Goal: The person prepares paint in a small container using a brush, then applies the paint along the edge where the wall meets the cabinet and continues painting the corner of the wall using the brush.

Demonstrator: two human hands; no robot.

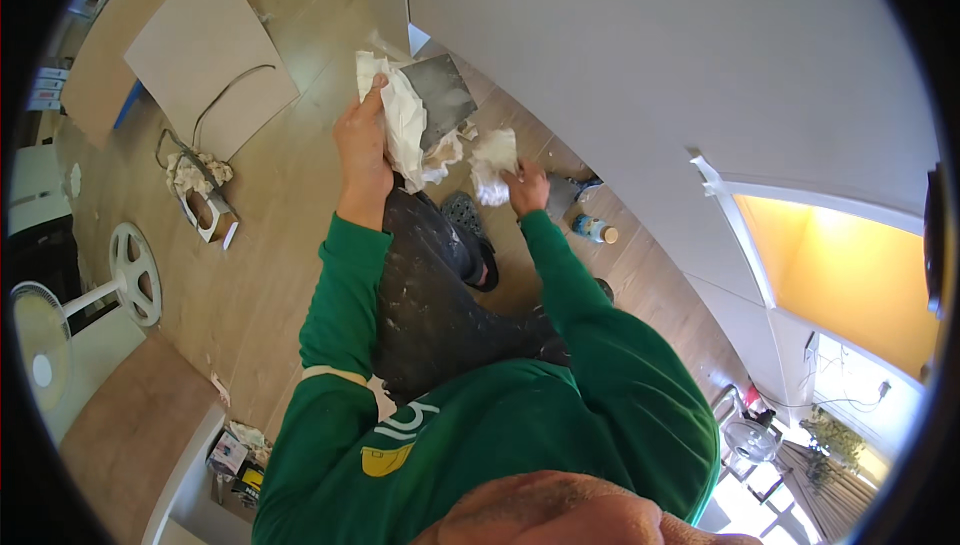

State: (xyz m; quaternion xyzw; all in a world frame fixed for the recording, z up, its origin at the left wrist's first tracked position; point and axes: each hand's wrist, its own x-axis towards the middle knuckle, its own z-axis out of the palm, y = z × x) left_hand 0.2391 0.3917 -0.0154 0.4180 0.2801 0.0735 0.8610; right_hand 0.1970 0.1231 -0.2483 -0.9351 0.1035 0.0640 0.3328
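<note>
My left hand [365, 145] is closed on a crumpled piece of off-white paper [403, 130], the thumb on top. Just beyond that paper is a dark grey square plate [438, 97] with pale dusty smears; I cannot tell whether the hand also supports it. My right hand [527, 188] pinches another crumpled white paper piece [494, 160], held apart from the first. A torn pale scrap [443, 155] shows between the two, below the plate. Beside my right hand, a wide grey scraper blade [562, 193] lies by the wall.
A bottle [590, 228] lies on the wood floor near my right forearm. The grey wall [640, 55] runs along the right, with a lit yellow recess [840, 275]. Cardboard sheets [210, 55], an open carton with scraps [207, 207] and a white fan [135, 275] are at left.
</note>
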